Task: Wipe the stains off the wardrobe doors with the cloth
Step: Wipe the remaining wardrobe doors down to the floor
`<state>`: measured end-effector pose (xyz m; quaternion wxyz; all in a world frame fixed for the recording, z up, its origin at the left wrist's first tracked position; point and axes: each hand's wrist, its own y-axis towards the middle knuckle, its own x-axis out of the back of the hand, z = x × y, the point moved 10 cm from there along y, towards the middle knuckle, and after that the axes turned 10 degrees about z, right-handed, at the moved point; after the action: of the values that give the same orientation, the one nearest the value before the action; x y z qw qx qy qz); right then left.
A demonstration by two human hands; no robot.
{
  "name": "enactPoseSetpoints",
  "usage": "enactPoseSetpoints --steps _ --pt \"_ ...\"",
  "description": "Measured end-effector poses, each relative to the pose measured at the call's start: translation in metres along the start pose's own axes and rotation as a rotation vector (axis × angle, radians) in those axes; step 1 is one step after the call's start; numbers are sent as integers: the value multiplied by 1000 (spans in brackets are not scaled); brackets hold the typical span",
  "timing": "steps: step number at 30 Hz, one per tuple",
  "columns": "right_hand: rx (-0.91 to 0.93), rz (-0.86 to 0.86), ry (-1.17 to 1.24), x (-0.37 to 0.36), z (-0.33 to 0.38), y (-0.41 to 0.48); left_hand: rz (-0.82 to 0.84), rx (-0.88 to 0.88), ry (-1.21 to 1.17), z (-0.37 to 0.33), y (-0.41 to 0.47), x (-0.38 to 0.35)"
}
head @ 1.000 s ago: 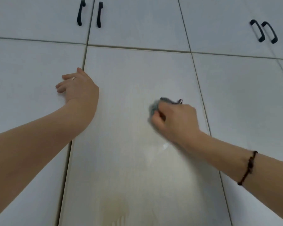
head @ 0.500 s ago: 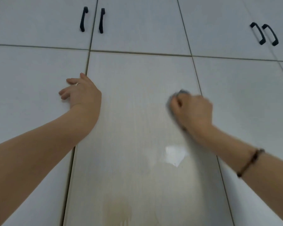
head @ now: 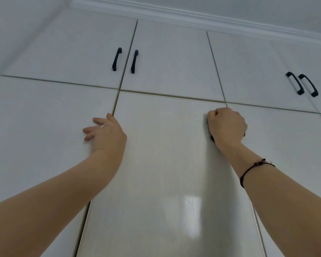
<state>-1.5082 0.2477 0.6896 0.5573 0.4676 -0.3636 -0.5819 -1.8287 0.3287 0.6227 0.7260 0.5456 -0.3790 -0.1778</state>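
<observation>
A tall white wardrobe door (head: 161,164) fills the middle of the head view. My right hand (head: 226,125) is curled round a small grey cloth (head: 208,123) and presses it against the door's upper right corner; only a sliver of the cloth shows at the hand's left edge. My left hand (head: 104,132), with a ring on one finger, rests with straight fingers on the neighbouring left door (head: 44,117), beside the gap between the doors. A bright reflection lies low on the middle door.
Above are upper cupboard doors with a pair of black handles (head: 125,61) at centre and another pair of black handles (head: 302,86) at the right. A white cornice (head: 211,17) runs along the ceiling. Another door (head: 285,141) stands to the right.
My right hand has moved with the cloth up and to the right, from mid-door to the upper right corner. The view has tilted upward, showing the cornice. My left hand stays put.
</observation>
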Motion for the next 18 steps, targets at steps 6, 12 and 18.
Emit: enactPoseSetpoints --steps 6,12,18 --pt "653 159 66 -22 136 -182 -62 -118 -231 15 -18 6" --pt "760 96 3 -12 119 -184 -112 -444 -475 24 -64 -38" --pt "172 101 81 -36 146 -91 -95 -604 -793 52 -74 -65"
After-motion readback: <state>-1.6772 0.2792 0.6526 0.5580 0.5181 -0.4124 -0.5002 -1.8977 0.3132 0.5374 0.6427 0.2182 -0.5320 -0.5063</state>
